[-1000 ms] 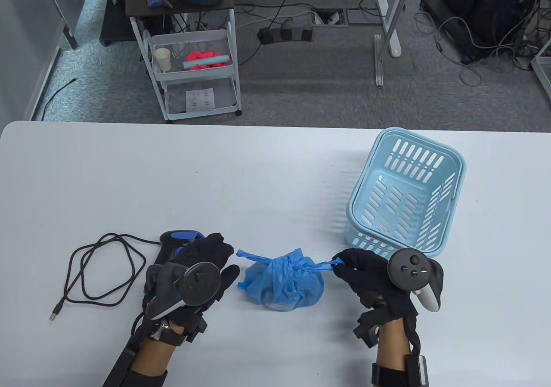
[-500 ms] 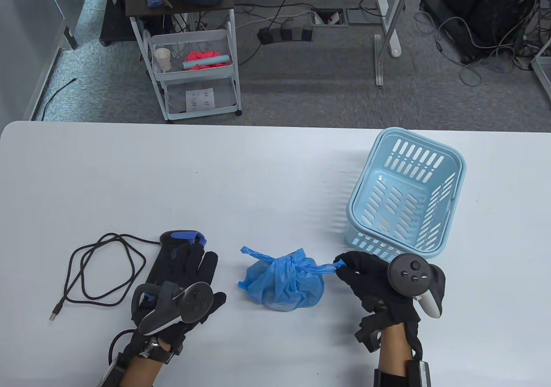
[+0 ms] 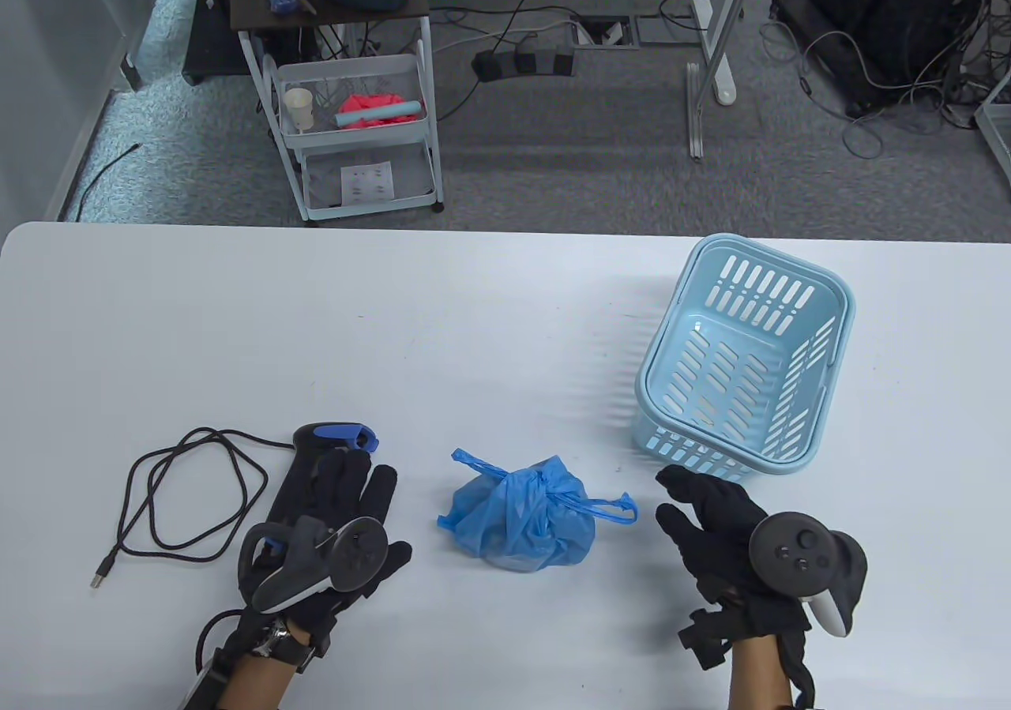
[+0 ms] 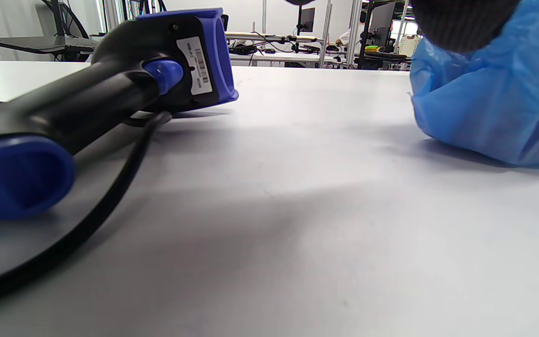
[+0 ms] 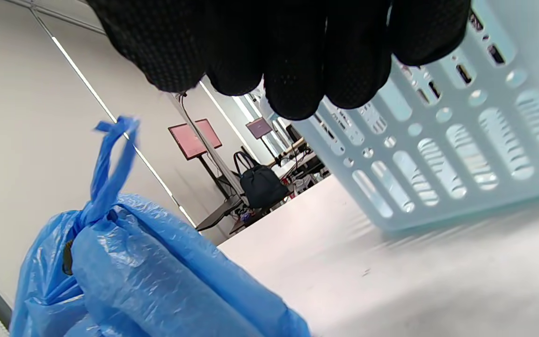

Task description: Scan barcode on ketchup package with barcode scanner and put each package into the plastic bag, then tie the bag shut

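Table view showed the white table [image 3: 474, 315] bearing a pale blue basket [image 3: 837, 299] at right, the knotted blue plastic bag [image 3: 521, 524] between the hands, and the barcode scanner [image 3: 316, 441] left. The left hand [image 3: 347, 512] lay flat on the scanner; the right hand [image 3: 727, 536], its grip relaxed, held nothing beside the bag.

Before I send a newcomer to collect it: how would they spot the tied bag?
On the white table, look along the near edge, left of the pale blue basket. Between the left hand and right hand sits the blue plastic bag, the only crinkled, knotted bundle there.
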